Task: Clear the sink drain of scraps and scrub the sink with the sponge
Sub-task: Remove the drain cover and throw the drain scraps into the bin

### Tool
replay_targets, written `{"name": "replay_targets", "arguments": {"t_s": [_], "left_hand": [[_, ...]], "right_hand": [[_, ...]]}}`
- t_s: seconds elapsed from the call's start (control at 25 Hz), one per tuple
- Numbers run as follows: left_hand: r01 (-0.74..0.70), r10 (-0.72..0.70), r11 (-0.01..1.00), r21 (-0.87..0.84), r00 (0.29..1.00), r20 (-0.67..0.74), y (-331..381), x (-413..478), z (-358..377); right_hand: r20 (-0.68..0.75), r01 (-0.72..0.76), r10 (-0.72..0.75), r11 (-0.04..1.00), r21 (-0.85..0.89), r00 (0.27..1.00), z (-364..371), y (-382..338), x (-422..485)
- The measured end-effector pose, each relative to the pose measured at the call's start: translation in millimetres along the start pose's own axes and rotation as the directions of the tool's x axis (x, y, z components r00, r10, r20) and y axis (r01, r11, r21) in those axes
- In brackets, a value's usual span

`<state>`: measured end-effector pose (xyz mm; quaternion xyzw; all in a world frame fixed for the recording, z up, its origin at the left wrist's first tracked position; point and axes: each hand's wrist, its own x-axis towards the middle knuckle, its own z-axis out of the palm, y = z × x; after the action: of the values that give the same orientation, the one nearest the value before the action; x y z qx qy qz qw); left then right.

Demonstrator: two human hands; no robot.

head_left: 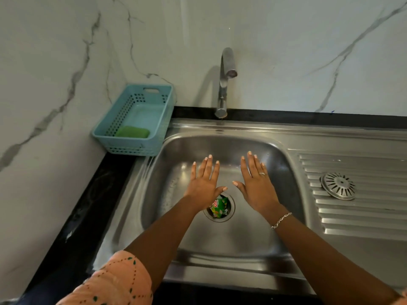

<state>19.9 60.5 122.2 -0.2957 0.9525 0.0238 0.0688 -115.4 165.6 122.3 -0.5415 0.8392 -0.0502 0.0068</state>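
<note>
A steel sink [220, 241] fills the middle of the view. Its round drain [220, 209] holds a crumpled green wrapper scrap [218, 208]. My left hand [203, 182] hovers flat over the basin, fingers spread, palm down, just above and left of the drain. My right hand [256, 182] does the same on the drain's right, with a ring and a bracelet. Both hands hold nothing. A green sponge [132, 131] lies in a light blue basket [116, 140] at the sink's back left corner.
The drain strainer cover [338, 186] rests on the ribbed drainboard [356, 214] to the right. A steel tap [224, 84] stands behind the basin, its spout over the back rim. Marble walls close the back and left. A black counter [88, 205] borders the sink.
</note>
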Motion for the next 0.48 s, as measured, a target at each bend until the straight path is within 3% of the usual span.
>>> {"name": "replay_targets", "arguments": {"t_s": [0.24,0.48], "left_hand": [[-0.001,0.002,1.0,-0.011,1.0,0.028,-17.9,4.4,10.7],[-0.044,0.048,0.998,-0.033,0.991,0.122,-31.9,19.8,31.4]], "right_hand": [[0.0,0.046,-0.046,0.998,0.034,0.999,10.8,-12.7,9.7],[0.139,0.023,-0.034,0.996,0.082,0.99,27.9,-7.5,19.6]]}}
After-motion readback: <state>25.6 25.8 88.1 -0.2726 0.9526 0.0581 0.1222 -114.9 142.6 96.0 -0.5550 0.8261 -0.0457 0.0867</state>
